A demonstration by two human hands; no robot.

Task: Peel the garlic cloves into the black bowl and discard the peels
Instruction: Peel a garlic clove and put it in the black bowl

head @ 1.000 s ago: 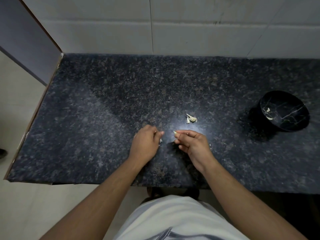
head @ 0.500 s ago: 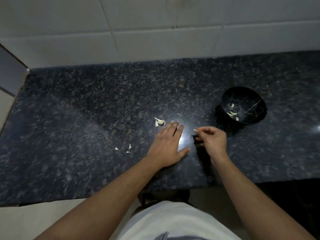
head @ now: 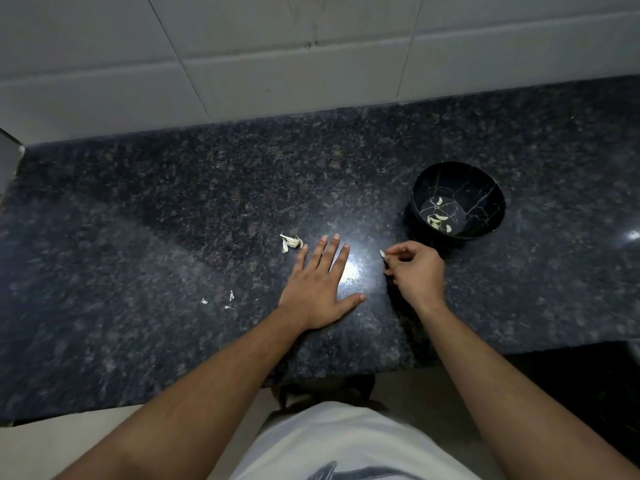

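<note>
My right hand [head: 417,271] pinches a small pale garlic clove [head: 382,253] between thumb and fingertips, just left of and below the black bowl [head: 485,188]. The bowl stands on the dark granite counter [head: 173,209] and holds several peeled cloves [head: 437,216]. My left hand [head: 320,289] lies flat on the counter with its fingers straight, holding nothing. A little cluster of unpeeled garlic [head: 291,242] sits just left of its fingertips.
A few scraps of peel [head: 225,301] lie on the counter to the left of my left wrist. White wall tiles [head: 277,64] back the counter. The counter's front edge runs below my forearms, with floor beneath.
My left hand let go of peel scraps, moved right and flattened on the counter. My right hand carried the clove towards the bowl. The camera turned right.
</note>
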